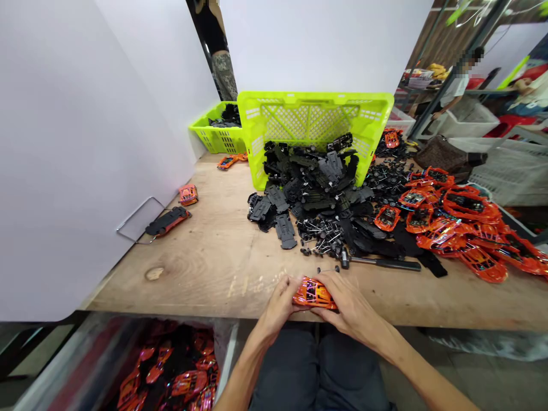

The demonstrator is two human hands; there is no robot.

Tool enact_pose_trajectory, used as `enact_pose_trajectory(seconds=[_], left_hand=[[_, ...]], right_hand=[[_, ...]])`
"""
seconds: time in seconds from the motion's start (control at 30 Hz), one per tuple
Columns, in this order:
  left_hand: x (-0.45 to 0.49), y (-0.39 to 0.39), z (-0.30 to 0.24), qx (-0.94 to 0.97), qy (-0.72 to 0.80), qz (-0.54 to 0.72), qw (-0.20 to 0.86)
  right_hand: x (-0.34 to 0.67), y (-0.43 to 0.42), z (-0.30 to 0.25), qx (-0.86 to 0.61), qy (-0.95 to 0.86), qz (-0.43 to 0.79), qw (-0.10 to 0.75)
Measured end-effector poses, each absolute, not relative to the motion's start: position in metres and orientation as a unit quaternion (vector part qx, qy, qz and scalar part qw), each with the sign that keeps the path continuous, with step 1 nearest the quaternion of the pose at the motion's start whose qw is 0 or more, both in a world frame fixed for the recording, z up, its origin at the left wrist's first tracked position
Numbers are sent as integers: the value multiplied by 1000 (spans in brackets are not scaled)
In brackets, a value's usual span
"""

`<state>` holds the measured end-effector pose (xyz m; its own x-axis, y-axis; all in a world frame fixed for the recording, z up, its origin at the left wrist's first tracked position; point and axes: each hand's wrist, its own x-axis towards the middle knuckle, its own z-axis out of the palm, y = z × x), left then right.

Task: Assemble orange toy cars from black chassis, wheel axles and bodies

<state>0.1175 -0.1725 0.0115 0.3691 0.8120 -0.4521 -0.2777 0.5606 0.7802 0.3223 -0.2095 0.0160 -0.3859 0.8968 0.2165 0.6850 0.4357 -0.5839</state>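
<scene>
An orange toy car is held between both my hands at the front edge of the workbench. My left hand is closed on its left end, and my right hand grips its right end. Just beyond the car lies a wheel axle with black wheels. Behind it sits a heap of more wheel axles. A hammer with a black handle lies to the right of that heap. The car's underside is hidden.
Black car chassis spill from a tipped lime-green basket. Orange car bodies are piled at the right. A chassis-up car lies by a metal wire loop at left. A bin with orange cars stands below the bench edge.
</scene>
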Motion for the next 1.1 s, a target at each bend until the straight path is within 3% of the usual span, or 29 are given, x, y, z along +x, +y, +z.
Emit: enact_pose_trajectory(seconds=[0.27, 1.1], left_hand=[[120, -177, 12, 330, 437, 353, 758], [128, -171, 16, 305, 465, 355, 752]], right_hand=[[329, -212, 23, -496, -798, 244, 240], [322, -214, 10, -536, -788, 176, 248]])
